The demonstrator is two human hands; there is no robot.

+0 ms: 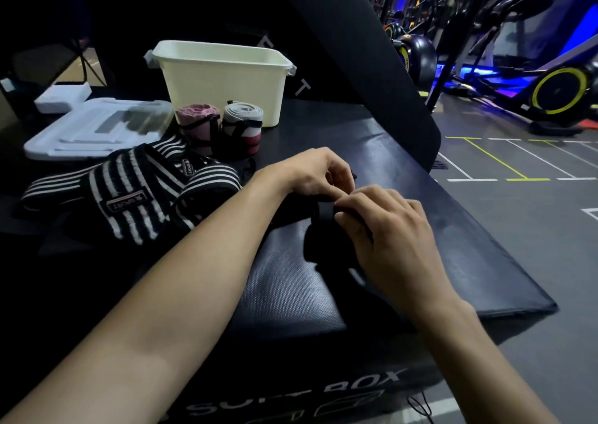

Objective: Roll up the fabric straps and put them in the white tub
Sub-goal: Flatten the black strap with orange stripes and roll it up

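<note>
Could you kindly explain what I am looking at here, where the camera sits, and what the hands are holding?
There is no machine: a person wears a camera on the head, looking down at their own bare hands. The left hand and right hand both grip a black strap over a black padded box. Farther back stand a white tub, a pink roll and a grey roll. Unrolled striped straps lie to the left, beside white foam trays.
</note>
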